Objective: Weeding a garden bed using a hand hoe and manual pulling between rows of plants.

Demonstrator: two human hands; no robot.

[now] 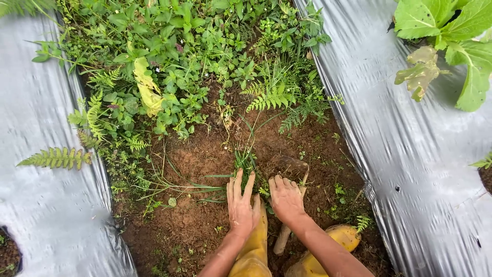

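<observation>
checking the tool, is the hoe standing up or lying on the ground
Lying down. The hoe rests flat on the bare soil, blade ahead of the right hand, wooden handle running back between the yellow boots.

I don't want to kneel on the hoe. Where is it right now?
In the head view the hoe lies on the soil just right of centre, blade ahead of the right hand, its handle running back under that hand toward the yellow boots.

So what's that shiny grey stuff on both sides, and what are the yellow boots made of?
The grey sheets look like thin plastic film: glossy, wrinkled, with streaky glare. The yellow boots seem to be rubber or a similar soft plastic: smooth, slightly shiny, mud-smeared. The look alone cannot settle which.
</observation>
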